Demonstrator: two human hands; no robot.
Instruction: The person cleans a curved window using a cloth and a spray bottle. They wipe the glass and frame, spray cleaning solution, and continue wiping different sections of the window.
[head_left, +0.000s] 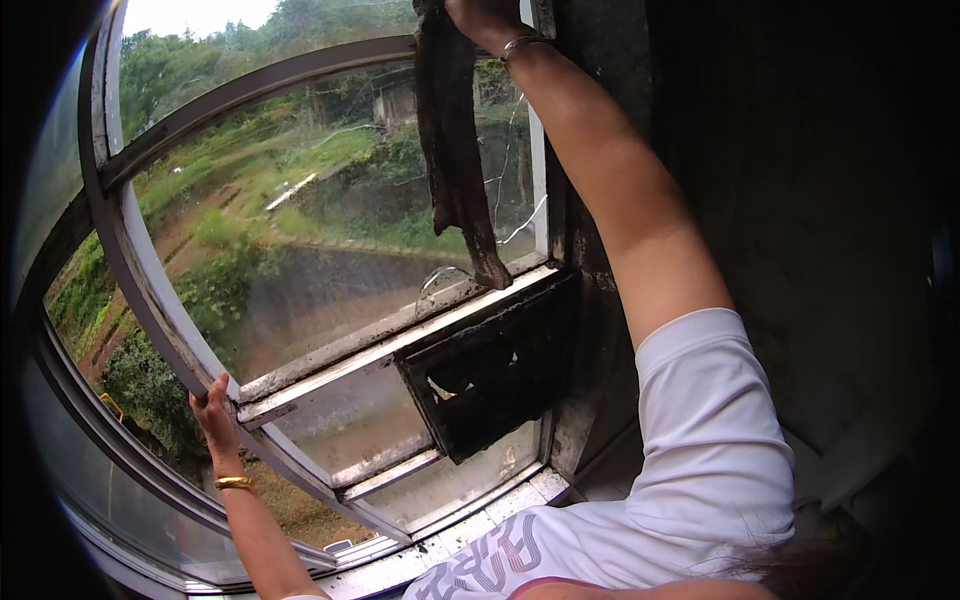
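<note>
My left hand (215, 420) grips the upright edge of a metal-framed sliding window sash (142, 277), low on its left side. A gold-coloured bangle sits at that wrist. My right hand (487, 19) is raised at the top of the view, against the upper right of the window, its fingers partly cut off by the picture's edge. From it hangs a long, dark, dirty cloth (450, 135), in front of the glass. The cloth's ragged lower end reaches the sash's crossbar (405, 345). Cracks run through the glass pane (517, 172) to the right of the cloth.
A soot-black panel (495, 367) with torn holes covers part of the lower panes. The white tiled sill (517, 499) carries dark debris. A dark, stained wall (787, 225) stands at the right. At the left there is an open gap (142, 375) beside the sash, with plants outside.
</note>
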